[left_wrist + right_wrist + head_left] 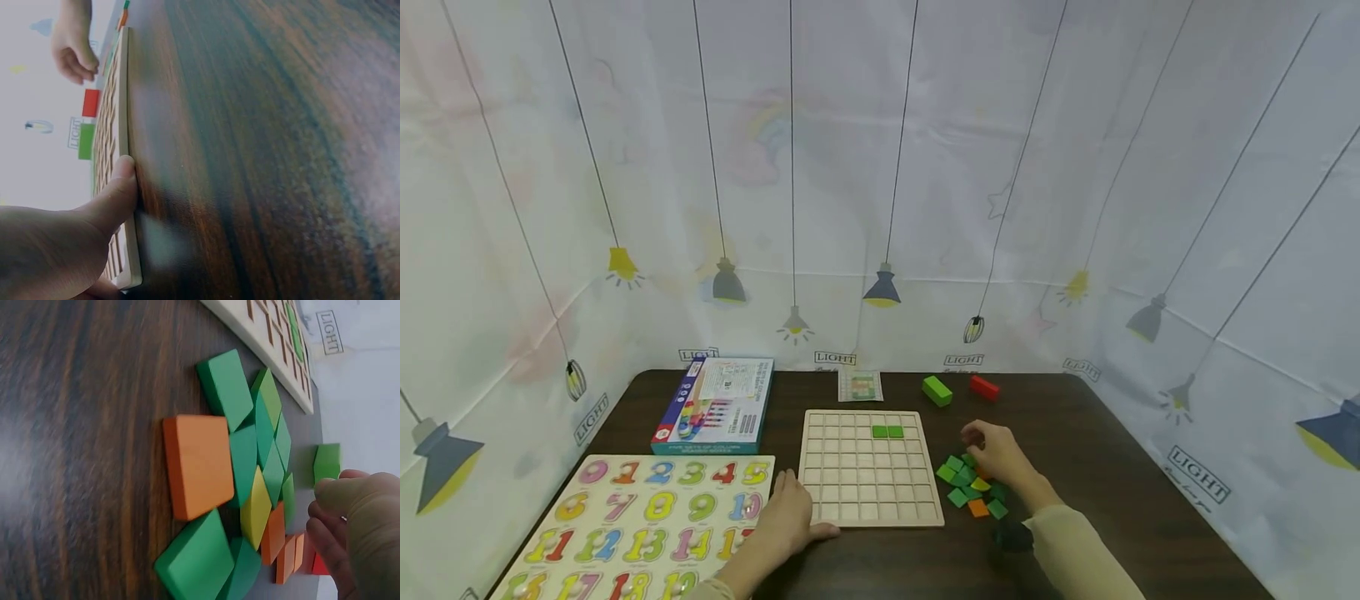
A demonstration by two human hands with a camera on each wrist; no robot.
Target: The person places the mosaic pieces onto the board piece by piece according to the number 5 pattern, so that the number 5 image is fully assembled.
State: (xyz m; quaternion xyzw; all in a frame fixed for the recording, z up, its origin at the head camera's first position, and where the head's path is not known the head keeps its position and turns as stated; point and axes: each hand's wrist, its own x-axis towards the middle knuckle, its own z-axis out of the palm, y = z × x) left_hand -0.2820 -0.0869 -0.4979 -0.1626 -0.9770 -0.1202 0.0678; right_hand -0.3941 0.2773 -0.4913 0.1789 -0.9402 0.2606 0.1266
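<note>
A pale wooden grid board (871,492) lies flat on the table, with two green square tiles (888,432) in cells of an upper row. My left hand (786,517) rests at its near left corner; the thumb (125,172) presses the front edge and the fingers lie along the left side. To the right of the board is a loose pile of green, orange and yellow tiles (958,497). Just over the pile's far end hovers my right hand (1000,454), fingers loosely bent. No tile shows between its fingers in either wrist view.
A number puzzle board (643,508) lies at the left, with a boxed toy set (718,408) behind it. Beyond the grid board are a small pattern card (860,387), a green block (937,391) and a red block (984,388). Printed curtains (865,183) enclose the table.
</note>
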